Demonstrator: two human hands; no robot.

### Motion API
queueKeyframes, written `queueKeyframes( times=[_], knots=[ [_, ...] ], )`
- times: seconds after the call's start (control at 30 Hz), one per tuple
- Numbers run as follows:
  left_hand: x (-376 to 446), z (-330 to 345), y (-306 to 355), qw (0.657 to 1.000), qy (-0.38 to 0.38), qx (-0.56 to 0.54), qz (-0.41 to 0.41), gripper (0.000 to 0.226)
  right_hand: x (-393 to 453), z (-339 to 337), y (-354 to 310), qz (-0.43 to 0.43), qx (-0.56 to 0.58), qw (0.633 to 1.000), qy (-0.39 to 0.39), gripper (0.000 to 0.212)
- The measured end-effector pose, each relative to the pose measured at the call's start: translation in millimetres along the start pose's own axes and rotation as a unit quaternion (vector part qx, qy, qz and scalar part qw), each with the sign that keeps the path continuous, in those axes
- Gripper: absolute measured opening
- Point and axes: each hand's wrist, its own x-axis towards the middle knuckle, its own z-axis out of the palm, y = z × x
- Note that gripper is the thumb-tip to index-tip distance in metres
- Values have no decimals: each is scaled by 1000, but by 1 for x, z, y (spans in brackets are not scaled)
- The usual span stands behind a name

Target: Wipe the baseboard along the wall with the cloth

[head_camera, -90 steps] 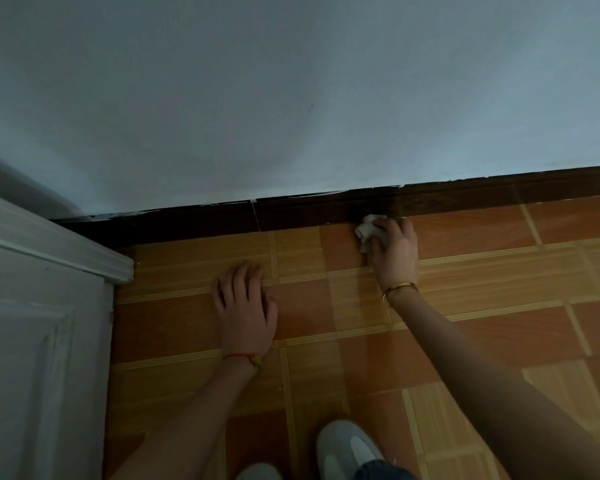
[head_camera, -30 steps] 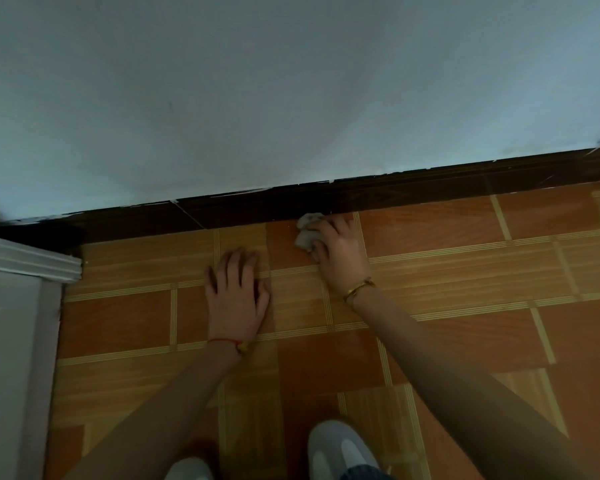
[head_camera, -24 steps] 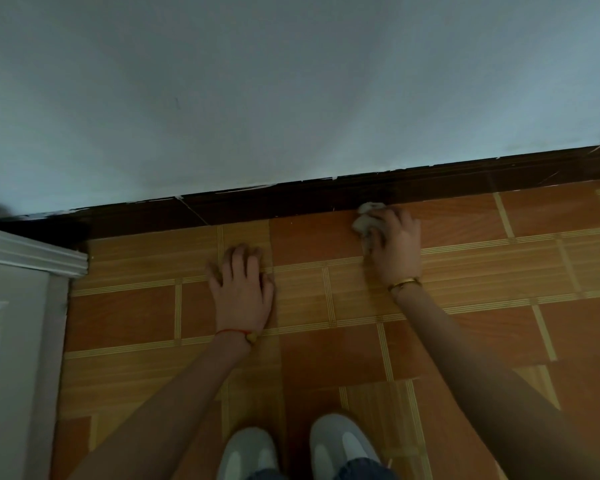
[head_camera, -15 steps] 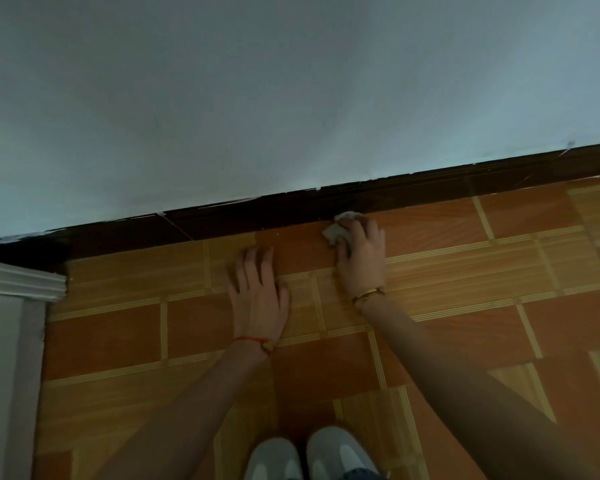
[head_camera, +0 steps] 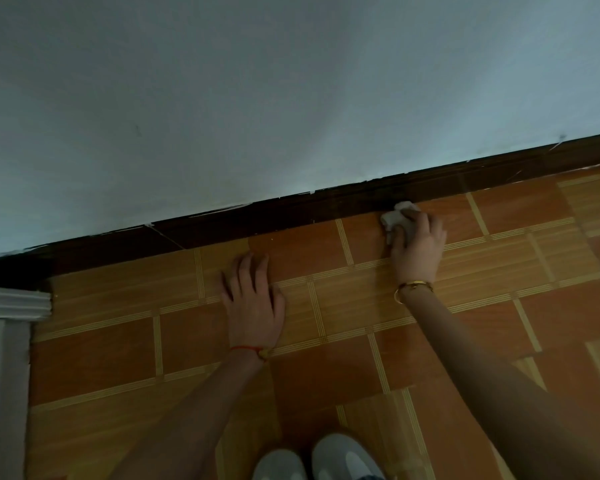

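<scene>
A dark brown baseboard [head_camera: 291, 211] runs along the foot of the pale wall [head_camera: 291, 98], rising toward the right. My right hand [head_camera: 418, 245] is shut on a small crumpled white cloth [head_camera: 394, 218] and presses it against the bottom of the baseboard, right of centre. My left hand [head_camera: 253, 299] lies flat on the tiled floor, fingers spread, a short way in front of the baseboard and left of the cloth. A gold bangle sits on my right wrist, a red string on my left.
The floor [head_camera: 326, 341] is orange and tan tile with pale stripes. A white door with moulding [head_camera: 11, 327] stands at the left edge. My two white shoes [head_camera: 317, 459] show at the bottom centre.
My right hand has slid the cloth back and forth along the baseboard and now sits further right than half a second ago. My left hand stays flat on the floor. The view has shifted slightly.
</scene>
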Motion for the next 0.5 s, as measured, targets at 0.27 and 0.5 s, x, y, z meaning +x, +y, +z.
queueKeyframes(
  times=[0.27, 0.5],
  knots=[
    [-1, -1, 0, 1000, 16, 3, 5, 52, -44, 24, -51, -182, 35, 976, -116, 34],
    [-1, 0, -1, 999, 34, 12, 16, 51, -47, 13, -76, -113, 161, 979, -48, 25]
  ],
)
